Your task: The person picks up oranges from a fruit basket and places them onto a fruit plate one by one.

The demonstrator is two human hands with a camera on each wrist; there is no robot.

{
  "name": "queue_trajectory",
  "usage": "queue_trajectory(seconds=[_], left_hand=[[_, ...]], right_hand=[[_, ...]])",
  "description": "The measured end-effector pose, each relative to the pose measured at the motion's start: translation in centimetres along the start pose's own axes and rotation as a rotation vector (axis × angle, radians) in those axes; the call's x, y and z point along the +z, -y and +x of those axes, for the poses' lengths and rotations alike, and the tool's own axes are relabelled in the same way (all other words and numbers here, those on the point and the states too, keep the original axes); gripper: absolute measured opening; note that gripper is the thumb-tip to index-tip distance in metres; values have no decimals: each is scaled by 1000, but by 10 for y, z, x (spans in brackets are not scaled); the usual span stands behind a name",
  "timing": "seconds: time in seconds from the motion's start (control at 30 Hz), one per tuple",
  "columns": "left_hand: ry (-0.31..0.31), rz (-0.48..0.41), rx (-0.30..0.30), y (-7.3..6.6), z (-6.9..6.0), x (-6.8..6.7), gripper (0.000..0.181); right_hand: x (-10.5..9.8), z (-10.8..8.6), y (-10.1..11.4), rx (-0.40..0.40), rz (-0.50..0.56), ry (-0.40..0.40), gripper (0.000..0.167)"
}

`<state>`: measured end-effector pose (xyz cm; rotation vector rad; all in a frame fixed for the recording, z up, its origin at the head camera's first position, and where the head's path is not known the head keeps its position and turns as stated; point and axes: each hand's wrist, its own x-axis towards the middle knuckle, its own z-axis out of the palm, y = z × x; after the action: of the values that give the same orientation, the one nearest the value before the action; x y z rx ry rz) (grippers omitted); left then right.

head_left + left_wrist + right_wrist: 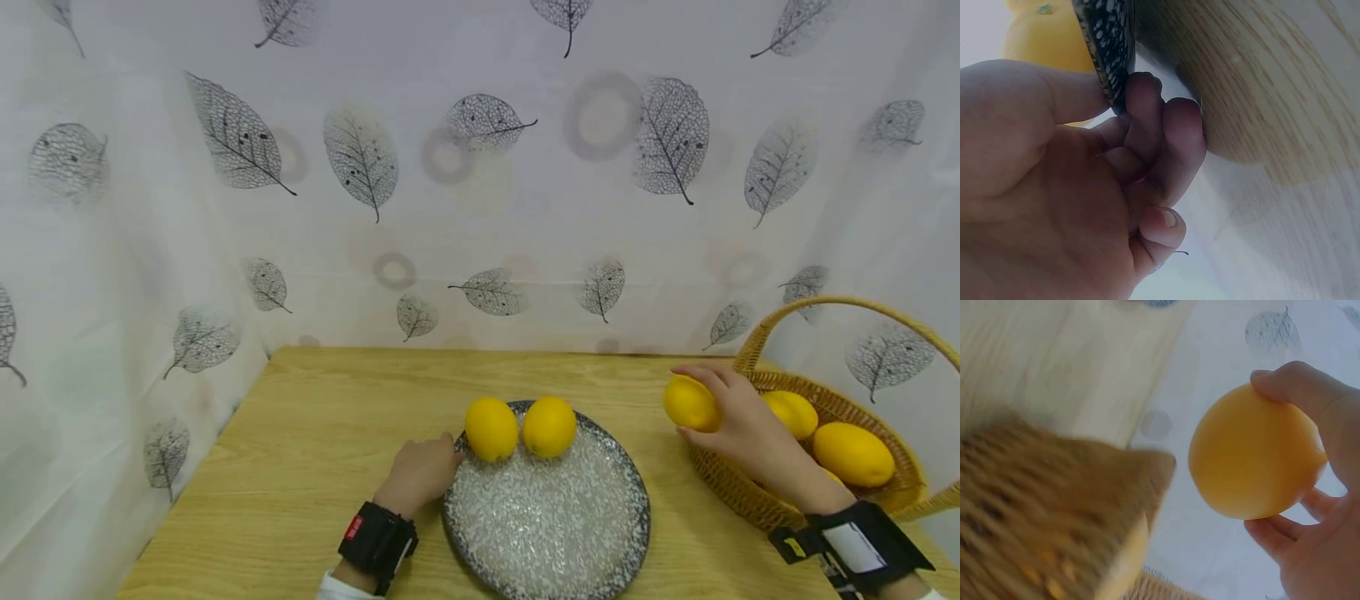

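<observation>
My right hand (757, 435) grips a yellow lemon (688, 404) between thumb and fingers, just past the left rim of a wicker basket (723, 483). In the right wrist view the held lemon (1254, 456) is lifted clear of the basket wall. My left hand (420, 475) holds the left edge of a round speckled grey plate (547, 521) with a dark rim. The left wrist view has the thumb over the plate rim (1107, 50) and curled fingers beneath it. Two lemons, one left (491, 429) and one right (550, 427), sit side by side at the plate's far edge.
More lemons (855, 454) lie in the basket, whose tall arched handle (847, 302) rises at the right. A wooden table (337, 417) carries everything. White curtains (480, 217) with a leaf print hang behind it and along the sides.
</observation>
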<state>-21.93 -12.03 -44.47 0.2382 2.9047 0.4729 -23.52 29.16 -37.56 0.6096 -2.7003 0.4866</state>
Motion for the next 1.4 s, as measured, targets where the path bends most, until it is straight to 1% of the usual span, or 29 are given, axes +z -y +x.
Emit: queue_trajectory(seconds=[0.17,0.37,0.53,0.7,0.9,1.03,1.07,1.13,1.3,1.4], left_hand=[[-6,2,-3,-1,1,0,29],[9,-9,-15,-1,1,0,29],[2,7,-9,-1,-1,0,28],[-14,23,2,-1,-3,-1,28],[-21,27,9,-1,-2,-1,28],[-17,27,6,-1,-2,-1,28],[-17,24,5,-1,-2,-1,28],[-14,18,4,-1,-2,-1,28],[-7,13,4,-2,-2,-1,28],[-7,9,1,-2,-2,-2,29]], right_hand=[[18,-5,16,-60,-3,-29,81],[41,-9,34,-102,36,-20,83],[60,-10,45,-145,35,-12,86],[77,-8,51,-187,27,-27,90],[96,-13,54,-210,16,-7,90],[103,-16,56,-239,0,-33,91],[103,-16,56,-236,-4,-33,93],[102,-16,57,-204,3,-19,95],[100,-17,58,-111,78,33,98],[99,-18,58,-99,132,48,96]])
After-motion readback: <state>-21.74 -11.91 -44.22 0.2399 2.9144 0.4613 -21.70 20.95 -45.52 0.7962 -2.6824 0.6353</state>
